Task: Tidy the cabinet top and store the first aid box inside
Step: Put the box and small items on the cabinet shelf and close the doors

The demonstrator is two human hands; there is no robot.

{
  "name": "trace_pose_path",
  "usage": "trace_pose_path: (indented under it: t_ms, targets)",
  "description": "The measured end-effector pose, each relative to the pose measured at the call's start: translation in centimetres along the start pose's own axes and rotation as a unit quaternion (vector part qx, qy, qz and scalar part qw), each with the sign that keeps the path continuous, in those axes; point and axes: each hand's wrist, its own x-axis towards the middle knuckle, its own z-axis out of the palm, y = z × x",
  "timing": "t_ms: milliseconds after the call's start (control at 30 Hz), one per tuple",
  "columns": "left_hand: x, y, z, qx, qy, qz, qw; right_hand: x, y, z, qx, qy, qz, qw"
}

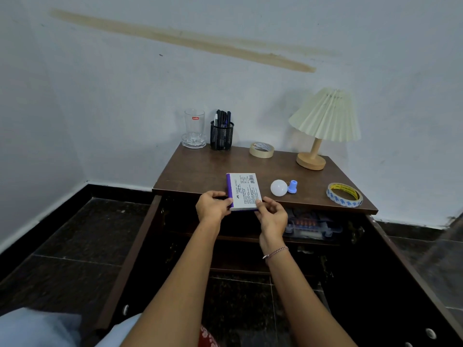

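Note:
A flat white and purple box (244, 190) lies at the front edge of the brown cabinet top (200, 169). My left hand (213, 205) grips its left near corner. My right hand (271, 215) pinches its right near corner. Both cabinet doors stand open below. A clear plastic box (315, 225) with orange and blue contents sits on the upper shelf inside, to the right of my right hand.
On the top stand a glass (194, 128), a black mesh pen holder (221, 135), a beige tape roll (261, 149), a pleated lamp (323, 126), a white bulb with a blue cap (281, 187) and a yellow-blue tape roll (344, 194). The left door (130, 254) and right door (411, 271) flank my arms.

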Motion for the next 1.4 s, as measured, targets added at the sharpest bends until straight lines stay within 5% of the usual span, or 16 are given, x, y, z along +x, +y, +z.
trace_pose_path:
  t_ms: [300, 467, 600, 833, 1067, 1400]
  targets:
    - [0.1, -2.0, -1.1, 0.088, -0.062, -0.047, 0.993, -1.3, 0.8, -3.7, -0.017, -0.128, 0.079, 0.989]
    - [0.2, -3.6, -1.0, 0.053, -0.071, -0.140, 0.986, -1.6, 3.6, -5.0, -0.118, -0.116, -0.002, 0.986]
    - [-0.3, -3.8, -0.7, -0.022, -0.110, -0.192, 0.975, -1.7, 5.0, -5.3, -0.282, -0.067, -0.097, 0.952]
    - [0.5, -4.9, 0.3, -0.128, -0.107, -0.231, 0.958, -0.6, 6.5, -4.9, -0.410, -0.066, -0.236, 0.878]
    - [1.8, -7.1, 2.4, -0.067, -0.021, -0.202, 0.977, 1.5, 8.1, -5.0, -0.481, -0.117, -0.263, 0.828]
    - [3.2, -10.5, 3.9, -0.107, -0.019, -0.255, 0.961, 4.1, 10.5, -7.4, -0.543, -0.176, -0.313, 0.759]
